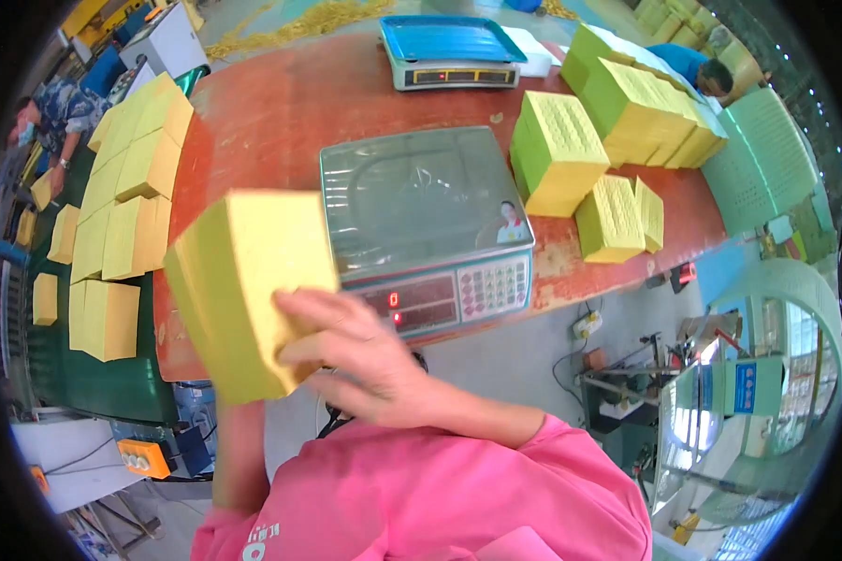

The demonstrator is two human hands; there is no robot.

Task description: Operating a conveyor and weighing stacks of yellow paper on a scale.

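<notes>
A thick stack of yellow paper sheets [253,290] is tilted at the left front edge of the red table, just left of the grey weighing scale [421,201]. My right hand [355,355] presses its bent fingers against the stack's near right side, a little blurred. My left forearm [241,449] rises from the lower edge to the stack's underside; the left hand itself is hidden behind the paper. The scale's metal plate carries nothing, and red digits glow on its front display.
Yellow paper stacks [122,187] line a green conveyor belt [140,393] at left, where another person's hand [58,176] reaches in. More stacks [627,103] stand at the red table's [271,103] right. A second scale with blue tray [451,39] sits at the back. Another person [702,75] bends behind the right stacks.
</notes>
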